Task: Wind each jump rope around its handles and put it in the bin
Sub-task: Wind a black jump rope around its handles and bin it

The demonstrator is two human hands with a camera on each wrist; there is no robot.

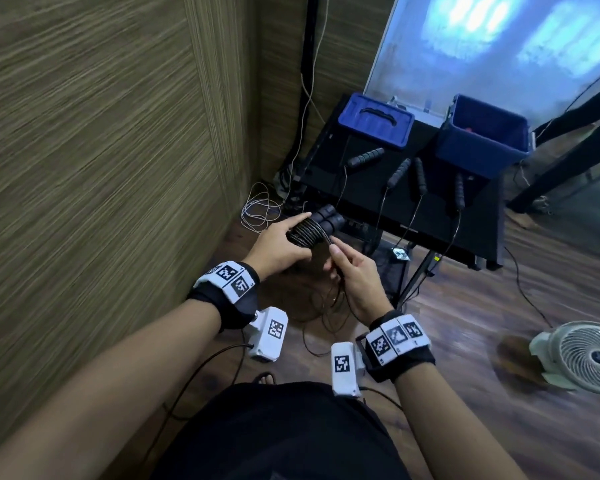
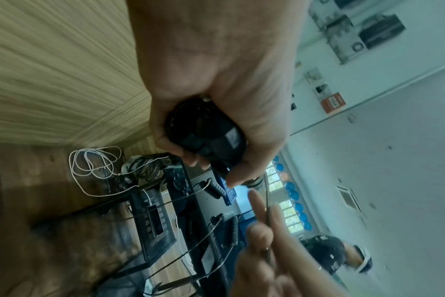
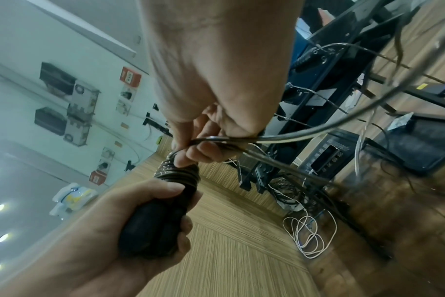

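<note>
A person's left hand [image 1: 274, 245] grips 2 black jump rope handles [image 1: 326, 218] held side by side, fingers and thumb curled around them in mid-air above the wooden floor [image 1: 465, 306], in front of a low black table [image 1: 413, 209]. Dark rope coils [image 1: 305, 233] wrap the middle of the pair, touching the left thumb. In the right wrist view the same hand [image 3: 130, 227] closes around the lower end of the handles [image 3: 152, 227], with the coils [image 3: 178, 172] just above it.

Just to the right, the right hand [image 1: 355, 275] pinches the loose rope [image 1: 336, 268] between thumb and fingertips, close beside the coils; the slack hangs down toward the floor. The right wrist view shows the strand [image 3: 292, 136] running out of the pinching fingers [image 3: 198, 148].

Farther right, on the table, 4 more foam-grip handles [image 1: 366, 156] lie unwound, their ropes draped over the front edge. A blue lid [image 1: 374, 119] rests at the table's back left, and the open blue bin [image 1: 482, 140] stands at its back right, well apart from both hands. At far right a white fan [image 1: 589, 356] sits on the floor.
</note>
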